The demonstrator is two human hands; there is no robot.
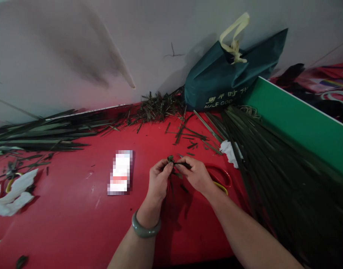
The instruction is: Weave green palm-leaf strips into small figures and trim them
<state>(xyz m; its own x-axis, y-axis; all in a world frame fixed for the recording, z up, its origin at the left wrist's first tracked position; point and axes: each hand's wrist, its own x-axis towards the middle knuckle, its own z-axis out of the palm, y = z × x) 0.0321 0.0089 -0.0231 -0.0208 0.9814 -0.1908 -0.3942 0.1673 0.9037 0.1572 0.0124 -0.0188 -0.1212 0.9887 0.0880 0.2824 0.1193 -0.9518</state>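
My left hand (159, 179), with a bangle on its wrist, pinches a small folded piece of green leaf strip (170, 159) between thumb and fingers. Close beside it, my right hand (196, 175) is closed on a dark strip end of the same leaf piece. Loose leaf ends hang below the two hands. Red-and-yellow handled scissors (220, 177) lie on the red table (76, 224) behind my right hand, partly hidden by it. To the left of my hands is a phone (120, 172) with a lit, blurred screen.
Long leaf strips (272, 179) fill the right side beside a green panel (300, 123). More leaves (42, 132) lie at the far left, with cuttings (160, 106) along the wall. A dark green bag (213, 78) stands at the back; crumpled tissue (16, 196) lies left.
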